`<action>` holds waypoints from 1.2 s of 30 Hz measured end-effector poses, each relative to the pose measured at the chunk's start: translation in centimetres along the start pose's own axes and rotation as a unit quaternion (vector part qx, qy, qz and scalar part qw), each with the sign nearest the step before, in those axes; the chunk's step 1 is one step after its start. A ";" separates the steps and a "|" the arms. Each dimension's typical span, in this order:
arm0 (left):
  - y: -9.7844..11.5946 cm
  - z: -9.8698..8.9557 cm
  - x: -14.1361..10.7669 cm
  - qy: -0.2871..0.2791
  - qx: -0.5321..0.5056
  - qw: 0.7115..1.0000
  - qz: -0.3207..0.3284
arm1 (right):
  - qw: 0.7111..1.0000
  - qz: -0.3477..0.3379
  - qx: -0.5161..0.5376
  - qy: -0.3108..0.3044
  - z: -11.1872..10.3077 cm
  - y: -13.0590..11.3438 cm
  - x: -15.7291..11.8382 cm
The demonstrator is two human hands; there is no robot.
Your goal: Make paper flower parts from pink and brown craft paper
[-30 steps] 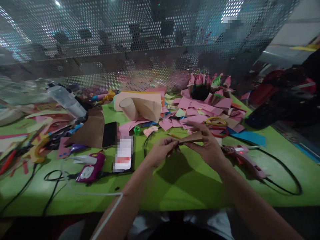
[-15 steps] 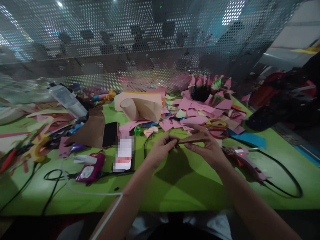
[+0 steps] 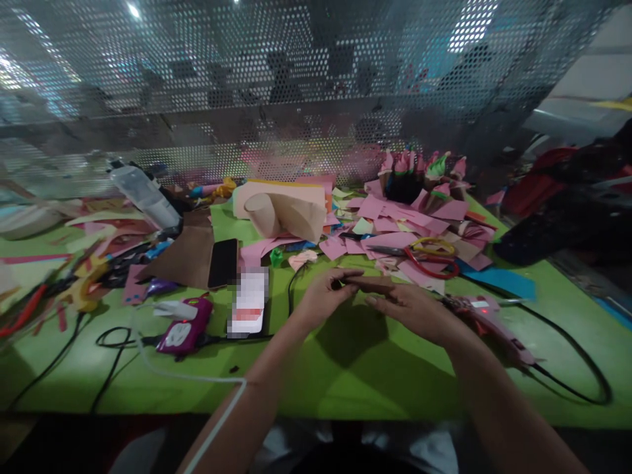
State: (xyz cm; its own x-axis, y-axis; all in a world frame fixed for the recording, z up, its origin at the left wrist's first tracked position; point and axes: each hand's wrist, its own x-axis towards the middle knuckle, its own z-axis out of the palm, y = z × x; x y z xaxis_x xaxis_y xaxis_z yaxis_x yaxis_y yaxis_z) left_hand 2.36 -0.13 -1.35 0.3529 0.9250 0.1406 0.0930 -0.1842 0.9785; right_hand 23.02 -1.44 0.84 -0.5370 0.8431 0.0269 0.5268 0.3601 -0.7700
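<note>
Above the front middle of the green table (image 3: 355, 388), a piece of brown paper (image 3: 374, 284) spans the gap between my hands. It looks rolled or folded into a narrow shape, but its far side is hidden. My left hand (image 3: 320, 299) pinches its left end between thumb and fingers. On the other end, my right hand (image 3: 419, 309) has long, nearly straight fingers over the paper and the thumb beneath. A pink glue gun (image 3: 496, 322) lies just right of that hand. Beyond it rest red-handled scissors (image 3: 434, 268) and yellow-handled scissors (image 3: 434, 246).
Pink paper scraps (image 3: 405, 217) cover the back right, near small cones with pink and green tops (image 3: 437, 166). Further left lie a curled beige sheet (image 3: 296, 214), two phones (image 3: 224, 263), a purple power block (image 3: 185, 326), a bottle (image 3: 145, 197) and cables. A perforated metal screen (image 3: 296, 79) stands behind.
My right hand has flattened and lowered its raised fingers onto the brown paper, covering more of it. My left fingers have extended along its end. The view has shifted slightly.
</note>
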 end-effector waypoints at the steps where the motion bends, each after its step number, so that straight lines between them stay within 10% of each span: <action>1: 0.0 0.0 0.0 0.003 0.010 1.000 -0.001 | 1.000 0.016 0.000 -0.011 -0.1 0.1 -0.1; 11: 0.7 0.0 -0.2 -0.003 0.080 0.996 0.048 | 0.951 0.095 0.261 -0.138 0.2 0.0 -0.1; 36: 0.7 -1.6 0.0 -0.075 -0.041 0.994 -0.073 | 0.916 0.065 0.389 -0.071 1.9 0.4 0.7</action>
State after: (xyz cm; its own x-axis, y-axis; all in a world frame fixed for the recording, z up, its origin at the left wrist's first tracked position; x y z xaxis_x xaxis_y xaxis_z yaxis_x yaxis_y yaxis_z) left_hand 0.89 0.24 -0.43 0.4770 0.8786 -0.0229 0.0803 -0.0177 0.9966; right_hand 21.57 -1.48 -0.67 -0.6122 0.7788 -0.1370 -0.0074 -0.1789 -0.9838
